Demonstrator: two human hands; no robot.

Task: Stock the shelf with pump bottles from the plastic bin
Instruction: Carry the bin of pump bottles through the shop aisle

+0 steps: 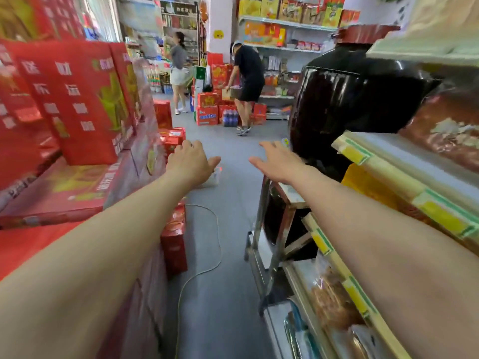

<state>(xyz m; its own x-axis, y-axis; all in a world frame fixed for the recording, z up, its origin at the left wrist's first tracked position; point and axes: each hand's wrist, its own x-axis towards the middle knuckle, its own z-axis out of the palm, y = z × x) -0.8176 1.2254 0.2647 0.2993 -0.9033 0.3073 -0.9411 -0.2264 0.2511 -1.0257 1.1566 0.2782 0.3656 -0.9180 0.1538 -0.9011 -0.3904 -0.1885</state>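
Both arms stretch forward down the aisle, palms down. Left hand (190,161) fingers loosely spread, holding nothing. Right hand (278,161) also flat and spread, empty, close to the big black jar (350,99) on a metal stand (274,242). A pale clear plastic bin (213,177) sits on the grey floor (228,255) just past the left hand, mostly hidden by it; which way its long side runs can't be told, contents not visible. No pump bottles seen. Shelf (383,167) with yellow price tags runs along the right. Red boxes (72,99) stacked left. Yellow cable (207,270) on the floor. Two people far back.
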